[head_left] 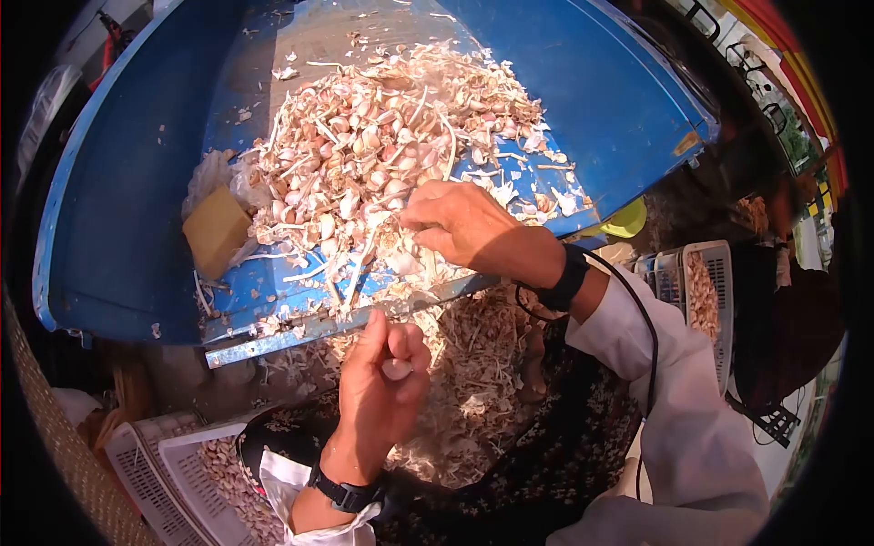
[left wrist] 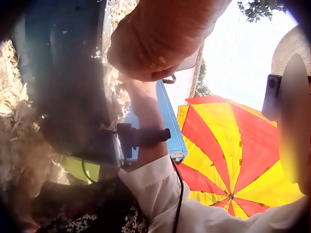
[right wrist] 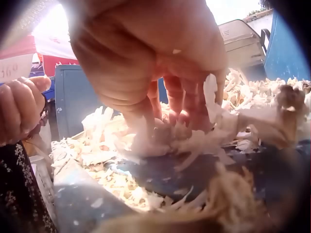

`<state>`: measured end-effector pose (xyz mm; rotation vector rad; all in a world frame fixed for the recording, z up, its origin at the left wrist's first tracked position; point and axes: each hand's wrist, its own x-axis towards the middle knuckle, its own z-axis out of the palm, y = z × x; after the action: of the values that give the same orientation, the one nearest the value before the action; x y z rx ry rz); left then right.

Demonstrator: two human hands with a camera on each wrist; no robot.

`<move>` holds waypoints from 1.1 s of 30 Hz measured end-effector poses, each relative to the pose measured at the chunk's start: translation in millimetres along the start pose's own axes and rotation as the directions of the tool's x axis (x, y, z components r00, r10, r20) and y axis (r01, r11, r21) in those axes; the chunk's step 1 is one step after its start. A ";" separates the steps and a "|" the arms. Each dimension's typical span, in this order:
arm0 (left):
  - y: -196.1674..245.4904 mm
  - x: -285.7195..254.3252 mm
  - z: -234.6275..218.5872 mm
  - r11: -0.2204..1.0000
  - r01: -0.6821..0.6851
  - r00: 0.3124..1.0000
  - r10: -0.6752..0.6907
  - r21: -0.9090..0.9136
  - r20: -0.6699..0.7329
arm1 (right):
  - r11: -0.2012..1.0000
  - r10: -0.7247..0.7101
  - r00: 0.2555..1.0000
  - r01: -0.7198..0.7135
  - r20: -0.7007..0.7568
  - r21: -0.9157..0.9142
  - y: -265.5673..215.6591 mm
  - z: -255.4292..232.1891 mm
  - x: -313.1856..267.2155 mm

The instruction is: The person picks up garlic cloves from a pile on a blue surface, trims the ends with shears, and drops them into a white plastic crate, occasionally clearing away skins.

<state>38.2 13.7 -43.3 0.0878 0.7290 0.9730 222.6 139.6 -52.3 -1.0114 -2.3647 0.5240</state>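
A large heap of garlic cloves point(head_left: 364, 136), mixed with dry skins and stalks, lies in a blue metal bed point(head_left: 118, 200). My left hand point(head_left: 382, 391) is just in front of the bed's edge, thumb raised, and holds a pale garlic clove point(head_left: 397, 369) in its curled fingers. My right hand point(head_left: 482, 232) reaches into the heap's near side. In the right wrist view its thumb and fingers point(right wrist: 175, 97) point down and close round pale garlic among loose skins point(right wrist: 107, 141); the fingertips are partly hidden.
A yellowish block point(head_left: 217, 232) sits left of the heap beside a clear plastic bag point(head_left: 209, 177). White crates point(head_left: 150, 464) with cloves stand at lower left, another crate point(head_left: 726, 300) at right. Skins point(head_left: 473, 391) cover the ground below. A red and yellow umbrella point(left wrist: 228, 155) is behind.
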 end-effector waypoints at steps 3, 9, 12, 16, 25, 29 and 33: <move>5.9 0.9 -0.2 0.998 -0.055 0.998 0.054 0.028 0.031 | 0.982 0.101 0.992 -0.088 0.074 -0.170 5.6 5.3 8.9; 12.6 5.4 5.4 0.973 -0.206 0.978 0.205 0.099 0.020 | 0.939 0.303 0.941 -0.268 0.150 -0.216 17.6 -16.2 5.2; 13.3 16.7 7.8 0.934 -0.275 0.961 0.271 0.228 0.049 | 0.994 0.093 0.996 -0.094 -0.016 -0.056 12.1 -23.7 3.7; 11.9 28.8 18.3 0.954 -0.178 0.984 0.171 0.242 0.048 | 0.959 -0.217 0.976 0.209 0.021 0.191 -18.1 -26.6 -0.1; -3.8 26.0 14.6 0.952 -0.172 0.915 0.059 0.253 0.400 | 0.952 -0.303 0.953 0.302 0.009 0.040 -53.7 -41.7 -36.3; -7.6 18.0 18.3 0.965 -0.174 0.908 0.079 0.199 0.412 | 0.965 -0.239 0.947 0.207 -0.216 -0.160 -70.0 -133.6 -47.3; -4.7 14.6 15.3 0.940 -0.298 0.889 0.210 0.167 0.408 | 0.587 0.426 0.779 -0.625 -0.461 -0.514 -28.6 -277.2 -59.8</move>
<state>55.8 26.1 -41.1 0.5743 0.4645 1.0794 405.5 116.8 165.1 -2.0028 -1.9438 -0.3022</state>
